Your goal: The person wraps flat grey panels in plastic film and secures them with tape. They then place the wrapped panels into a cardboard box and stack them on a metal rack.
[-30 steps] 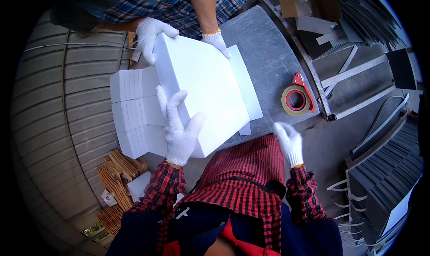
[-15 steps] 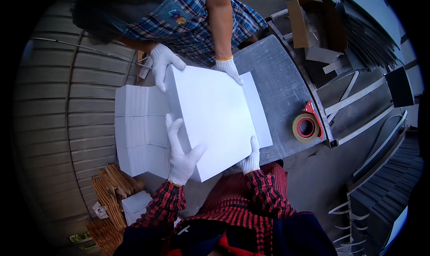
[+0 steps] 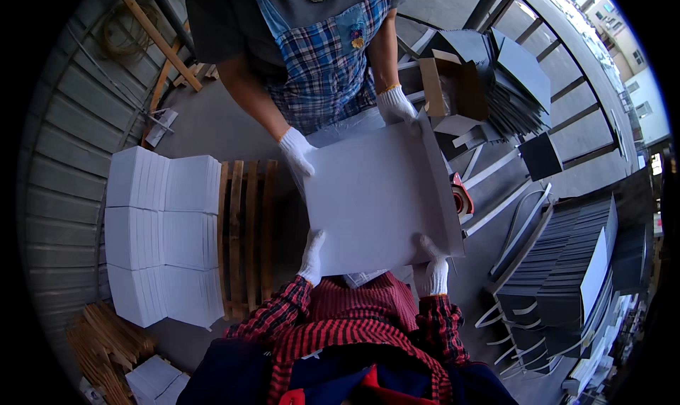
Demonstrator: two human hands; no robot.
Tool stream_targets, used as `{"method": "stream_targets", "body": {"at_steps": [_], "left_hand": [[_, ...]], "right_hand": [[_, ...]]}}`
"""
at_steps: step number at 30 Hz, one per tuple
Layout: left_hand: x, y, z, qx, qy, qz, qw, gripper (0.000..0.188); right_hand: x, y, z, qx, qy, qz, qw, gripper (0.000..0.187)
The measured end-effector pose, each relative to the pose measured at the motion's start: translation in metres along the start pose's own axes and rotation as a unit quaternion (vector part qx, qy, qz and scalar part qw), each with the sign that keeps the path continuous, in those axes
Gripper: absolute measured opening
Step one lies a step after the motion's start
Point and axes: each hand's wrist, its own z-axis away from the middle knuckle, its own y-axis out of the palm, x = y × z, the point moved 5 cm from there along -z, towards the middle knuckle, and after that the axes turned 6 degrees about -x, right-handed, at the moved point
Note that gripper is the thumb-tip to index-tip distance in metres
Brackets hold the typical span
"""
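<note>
On grey floor [image 3: 212,118], a pallet [image 3: 249,228] lies near the white box [image 3: 372,199].

The broad rectangular panel [image 3: 368,192] is plain white, the knitted gloves [image 3: 311,261] white, the cloth sleeves [image 3: 273,309] red-and-black checked, the cloth bib apron [image 3: 319,70] blue-and-white plaid.
</note>
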Motion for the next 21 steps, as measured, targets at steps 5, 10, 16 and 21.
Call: {"method": "stream_targets", "body": {"at_steps": [5, 10, 16, 21], "left_hand": [[0.078, 0.041, -0.042, 0.138, 0.013, -0.188, 0.972, 0.048], [0.003, 0.154, 0.035, 0.326, -0.008, -0.394, 0.859, 0.052], [-0.001, 0.124, -0.015, 0.348, 0.216, -0.478, 0.777, 0.045], [-0.091, 0.16, 0.044, 0.199, 0.302, -0.46, 0.811, 0.045]], "right_hand": [[0.046, 0.023, 0.053, -0.097, -0.215, 0.145, 0.961, 0.058], [0.003, 0.02, 0.045, -0.142, -0.445, 0.331, 0.82, 0.05], [0.005, 0.025, 0.04, -0.063, -0.369, 0.405, 0.834, 0.06], [0.009, 0.014, 0.044, -0.005, -0.262, 0.434, 0.862, 0.069]]}}
